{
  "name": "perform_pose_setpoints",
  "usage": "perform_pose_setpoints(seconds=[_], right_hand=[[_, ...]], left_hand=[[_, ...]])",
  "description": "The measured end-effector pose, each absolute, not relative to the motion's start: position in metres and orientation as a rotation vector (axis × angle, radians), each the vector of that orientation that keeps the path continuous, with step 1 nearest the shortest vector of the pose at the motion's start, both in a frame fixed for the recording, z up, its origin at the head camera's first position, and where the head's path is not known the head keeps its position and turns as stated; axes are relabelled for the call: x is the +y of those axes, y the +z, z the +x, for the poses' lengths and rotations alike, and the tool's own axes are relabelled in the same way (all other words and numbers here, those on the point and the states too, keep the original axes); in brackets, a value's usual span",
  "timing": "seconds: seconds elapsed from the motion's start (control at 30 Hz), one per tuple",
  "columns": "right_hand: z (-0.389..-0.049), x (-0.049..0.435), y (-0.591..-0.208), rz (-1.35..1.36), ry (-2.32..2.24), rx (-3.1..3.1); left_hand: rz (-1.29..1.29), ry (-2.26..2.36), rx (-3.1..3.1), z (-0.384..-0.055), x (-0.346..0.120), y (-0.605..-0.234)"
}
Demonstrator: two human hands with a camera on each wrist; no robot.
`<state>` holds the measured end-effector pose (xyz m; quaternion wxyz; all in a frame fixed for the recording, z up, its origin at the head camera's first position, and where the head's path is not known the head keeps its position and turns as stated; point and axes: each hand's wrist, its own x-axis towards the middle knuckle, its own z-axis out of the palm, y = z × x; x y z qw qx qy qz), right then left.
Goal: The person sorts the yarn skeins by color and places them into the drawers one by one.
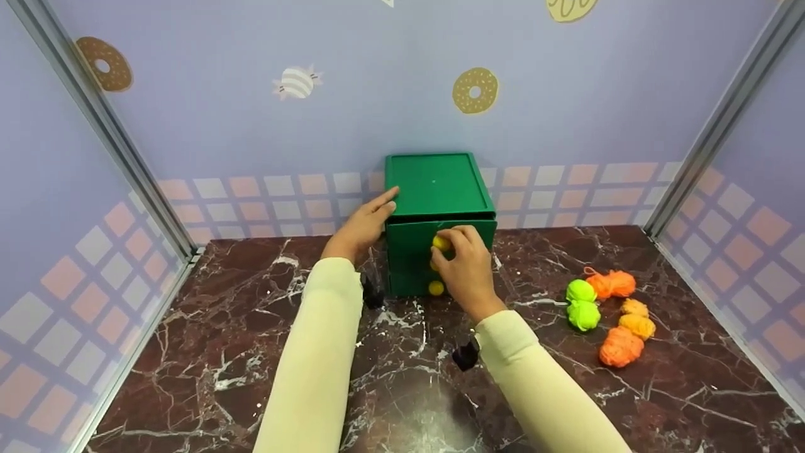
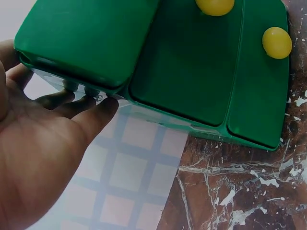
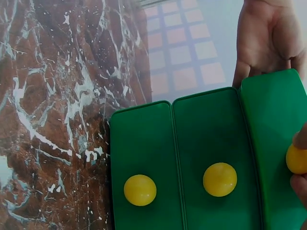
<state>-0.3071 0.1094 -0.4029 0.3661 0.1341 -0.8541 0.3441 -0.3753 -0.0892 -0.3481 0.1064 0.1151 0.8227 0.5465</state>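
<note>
A small green drawer cabinet [image 1: 434, 185] stands against the back wall, with three drawers and round yellow knobs. My right hand [image 1: 468, 267] pinches the top knob [image 3: 296, 159] between thumb and finger. That top drawer [image 3: 268, 120] sticks out slightly past the middle drawer [image 3: 211, 129] and the bottom drawer [image 3: 141, 139]. Against the cabinet's left side rests my left hand [image 1: 363, 228], its fingers stretched out near the upper edge. In the left wrist view, these fingers [image 2: 98, 117] touch the side just behind the top drawer front. The drawers' insides are hidden.
On the table's right lie neon green yarn bundles [image 1: 583, 305], an orange bundle [image 1: 613, 284], a yellow-orange one [image 1: 637, 324] and a coral one [image 1: 621, 347]. Side walls border the dark marbled tabletop [image 1: 251, 352]; the patterned back wall [image 1: 377, 94] stands behind the cabinet.
</note>
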Motion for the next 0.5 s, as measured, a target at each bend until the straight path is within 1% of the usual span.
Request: perform_pose_setpoints(seconds=[0.33,0.5], right_hand=[[-0.291,0.111,-0.406,0.388,0.826,-2.142],[-0.283,0.113,-0.407,0.404,0.826,-2.129]], left_hand=[[0.349,1.6,2.419,-0.377,-0.089,-0.348],[0.344,1.546,2.442,-0.371,-0.089,-0.339]])
